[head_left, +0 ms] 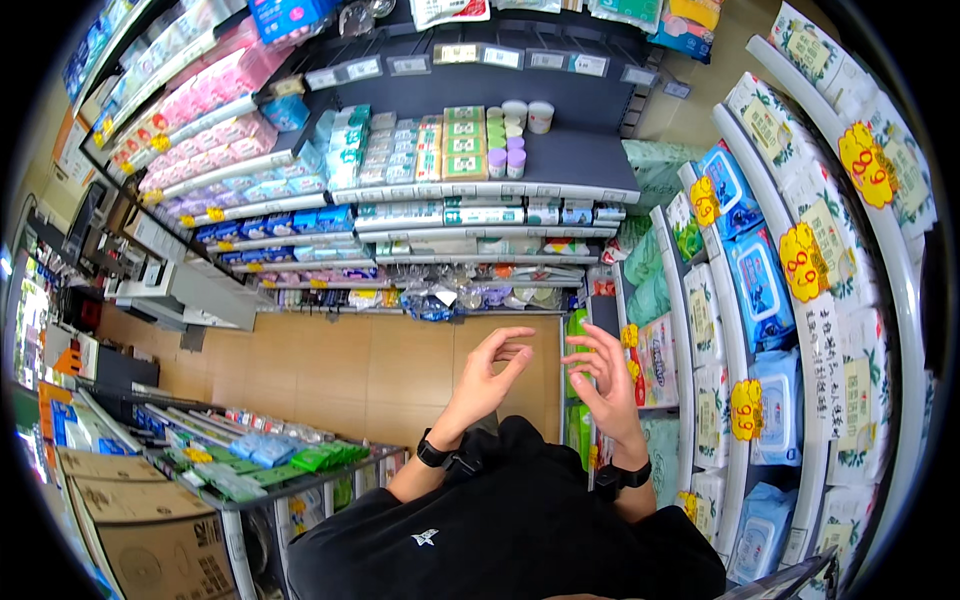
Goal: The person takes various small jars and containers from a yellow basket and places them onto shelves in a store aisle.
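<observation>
Both of my hands are raised in front of my chest, a little apart, and neither holds anything. My left hand has its fingers curved and spread, above the tiled floor. The palm of my right hand faces it, fingers loosely bent, close to the lower part of the right-hand shelves. Each wrist carries a black strap. Nearest to my right hand on those shelves are a colourful soft pack and green packs.
Ahead stands a grey shelf unit with small boxes and lidded tubs. Wet-wipe packs and tissue packs line the right shelves. At lower left are a low display shelf and a cardboard box.
</observation>
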A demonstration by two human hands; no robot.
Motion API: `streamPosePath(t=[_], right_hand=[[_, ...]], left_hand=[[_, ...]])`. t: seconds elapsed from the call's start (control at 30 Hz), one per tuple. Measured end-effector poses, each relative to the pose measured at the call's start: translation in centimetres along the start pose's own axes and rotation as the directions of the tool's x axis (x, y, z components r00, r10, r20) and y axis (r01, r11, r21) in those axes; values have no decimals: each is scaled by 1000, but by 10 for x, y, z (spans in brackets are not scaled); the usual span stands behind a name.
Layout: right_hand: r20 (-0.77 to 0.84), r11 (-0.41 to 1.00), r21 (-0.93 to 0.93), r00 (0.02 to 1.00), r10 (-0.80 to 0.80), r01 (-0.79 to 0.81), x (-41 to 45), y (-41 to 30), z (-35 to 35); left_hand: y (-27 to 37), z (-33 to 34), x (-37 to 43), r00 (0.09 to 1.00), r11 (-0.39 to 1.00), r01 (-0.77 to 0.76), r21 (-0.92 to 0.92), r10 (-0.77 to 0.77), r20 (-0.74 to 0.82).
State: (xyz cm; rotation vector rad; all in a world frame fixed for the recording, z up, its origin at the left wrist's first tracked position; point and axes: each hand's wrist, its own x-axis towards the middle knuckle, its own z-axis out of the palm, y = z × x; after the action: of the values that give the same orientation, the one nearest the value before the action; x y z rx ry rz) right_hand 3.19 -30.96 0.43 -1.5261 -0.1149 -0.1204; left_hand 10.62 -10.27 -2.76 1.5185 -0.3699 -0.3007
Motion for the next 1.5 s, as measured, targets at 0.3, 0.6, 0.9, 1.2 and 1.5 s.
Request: streamPosePath(t=[0.3,0.6,0.9,1.2,1.5], right_hand=[[-28,1000,25,1000,11,-11,-94,-20,19],[-148,1000,8,989,-24,26,-154,-33,56],[-161,996,-91,987,8,-23,-205,-43,127],[-357,965,-213,932,68,-152,-291,-72,193],[-639,947,-285,766,-70,-151,-386,-90,224]], left_hand=[[4,15,-83,999,999,22,-27,-23,-35],[23,14,-118,983,998,-14,59,3,184],[30,-20,-184,944,997,7,81,-33,329],[7,-19,-243,833,996,80,37,-87,547],[21,21,-291,616,996,69,59,-89,783]])
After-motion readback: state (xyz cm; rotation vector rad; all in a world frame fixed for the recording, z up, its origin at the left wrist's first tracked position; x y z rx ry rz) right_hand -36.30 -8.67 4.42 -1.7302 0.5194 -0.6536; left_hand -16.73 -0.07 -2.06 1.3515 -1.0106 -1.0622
